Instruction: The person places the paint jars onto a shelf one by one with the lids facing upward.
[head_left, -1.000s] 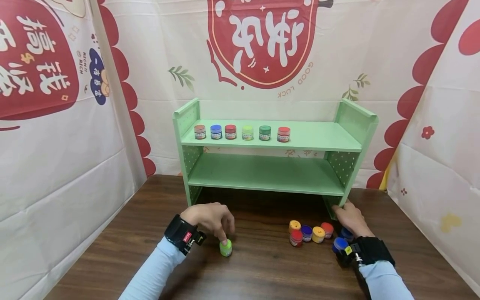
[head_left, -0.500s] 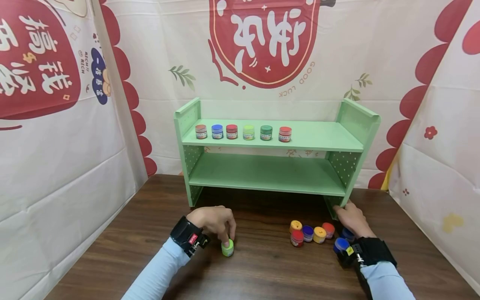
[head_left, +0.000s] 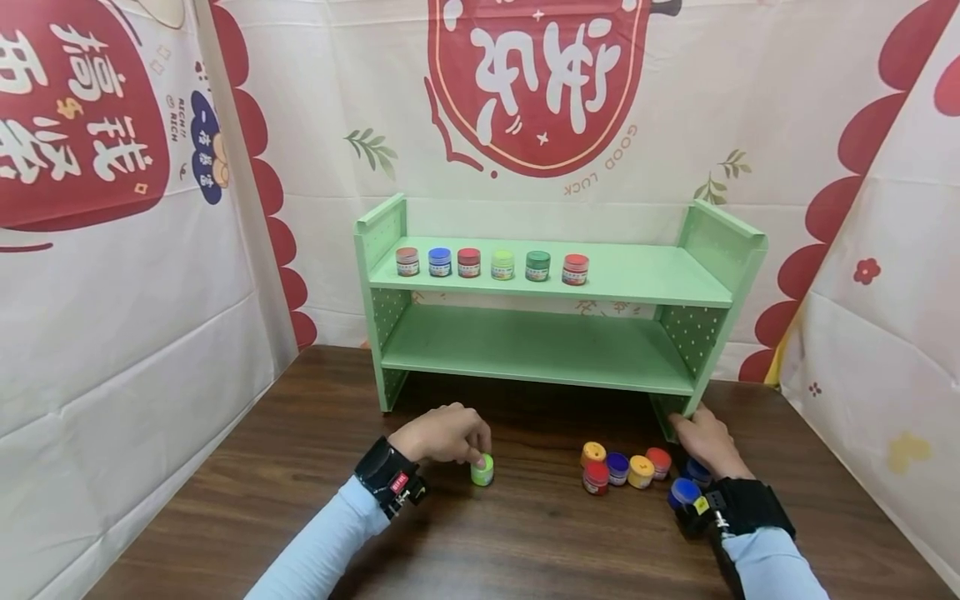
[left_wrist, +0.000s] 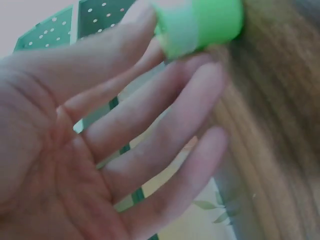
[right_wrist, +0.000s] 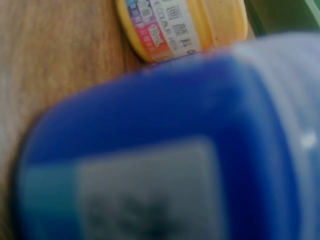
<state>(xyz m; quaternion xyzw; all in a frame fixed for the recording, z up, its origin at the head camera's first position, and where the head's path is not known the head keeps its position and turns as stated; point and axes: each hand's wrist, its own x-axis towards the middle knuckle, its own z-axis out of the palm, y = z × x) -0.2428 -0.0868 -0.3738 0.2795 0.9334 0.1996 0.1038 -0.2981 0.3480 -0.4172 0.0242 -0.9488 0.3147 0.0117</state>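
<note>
A lime-green paint jar (head_left: 482, 471) is pinched between the thumb and fingers of my left hand (head_left: 447, 435), low over the table in front of the shelf. In the left wrist view, the green jar (left_wrist: 212, 22) sits at the thumb tip while the other fingers spread loosely below. My right hand (head_left: 707, 437) grips the lower right leg of the green two-tier shelf (head_left: 536, 346), its fingertips partly hidden behind the panel. Close to the right wrist stand two blue jars; one blue jar (right_wrist: 150, 120) fills most of the right wrist view and hides that hand.
Several paint jars line the upper tier, from a brown jar (head_left: 407, 262) to a red jar (head_left: 575, 269). On the table right of centre cluster more jars, among them a yellow jar (head_left: 641, 472) and a red jar (head_left: 596, 478). A printed cloth (head_left: 315, 108) encloses the table.
My left hand has moved right and toward the shelf, carrying the lime-green jar with it. My right hand stays at the shelf leg. The view has shifted slightly.
</note>
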